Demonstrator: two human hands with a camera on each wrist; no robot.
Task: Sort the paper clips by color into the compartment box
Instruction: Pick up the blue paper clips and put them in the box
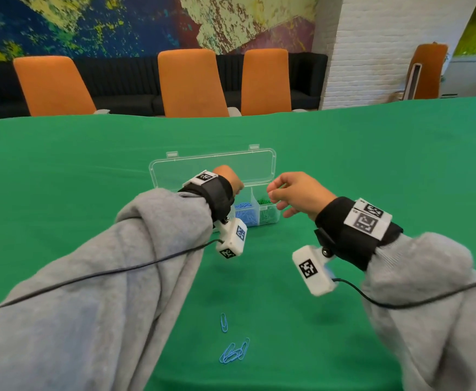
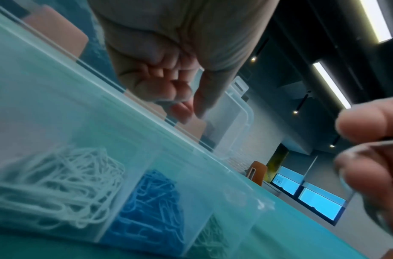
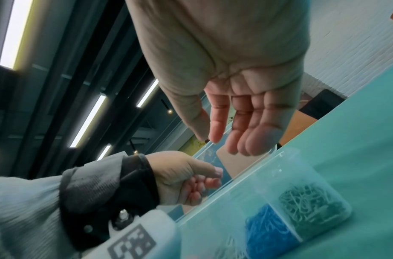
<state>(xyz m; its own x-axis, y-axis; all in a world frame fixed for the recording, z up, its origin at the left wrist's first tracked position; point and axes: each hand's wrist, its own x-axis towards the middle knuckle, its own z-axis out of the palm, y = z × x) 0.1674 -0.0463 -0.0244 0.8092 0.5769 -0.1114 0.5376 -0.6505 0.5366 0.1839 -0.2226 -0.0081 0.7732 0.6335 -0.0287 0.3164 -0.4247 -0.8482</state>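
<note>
A: Clearance?
B: Compartment box (image 1: 268, 218) mid-table, lid (image 1: 214, 167) open, tilted back. Green cloth (image 1: 90, 170) bare on both sides of it.
A: Hands?
B: Both above the box. Left hand (image 1: 229, 179) fingers curled in, nothing visible in them. Right hand (image 1: 299, 193) fingers loose, holding nothing.
A: Clips?
B: White (image 2: 58, 189), blue (image 1: 244, 211), green (image 1: 266, 207) sorted in compartments. Loose blue clips (image 1: 232, 352) at the near edge.
A: Surroundings?
B: Orange chairs (image 1: 191, 83) along the far edge, painted wall behind.
</note>
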